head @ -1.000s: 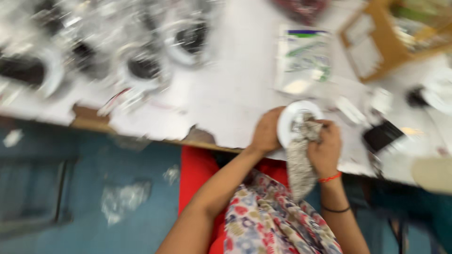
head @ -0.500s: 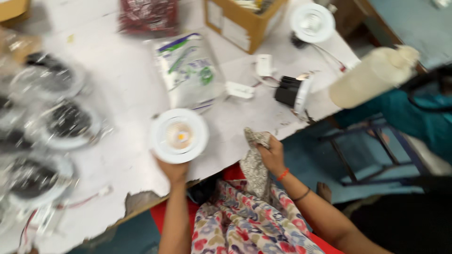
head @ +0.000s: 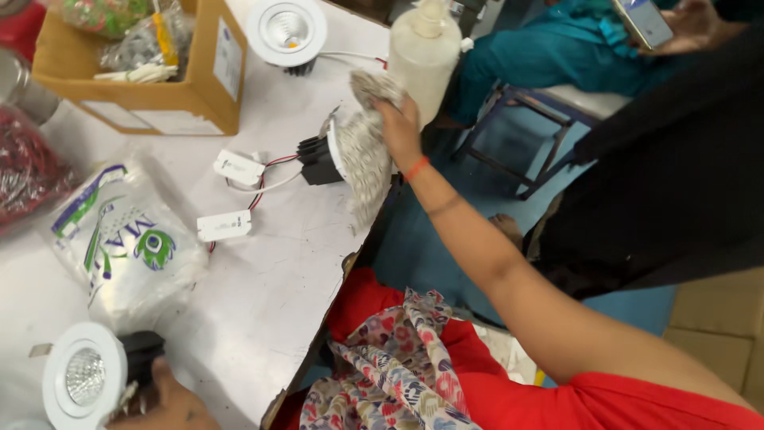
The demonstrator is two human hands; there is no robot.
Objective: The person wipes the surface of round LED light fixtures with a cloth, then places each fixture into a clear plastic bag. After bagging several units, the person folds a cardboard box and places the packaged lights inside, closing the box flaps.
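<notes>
Your right hand (head: 400,127) clutches a speckled cloth (head: 362,147) over a downlight (head: 322,159) at the table's (head: 263,287) right edge. Your left hand (head: 171,406) grips a white downlight (head: 83,374) at the near edge; wiping seems underway, calling for firm strokes next.

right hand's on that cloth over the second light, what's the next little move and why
Probably close the right hand around the patterned cloth and the downlight beneath it and lift both off the white table. The cloth already drapes over that lamp's face near the table edge, while the left hand rests at the white downlight lying at the near corner.
</notes>
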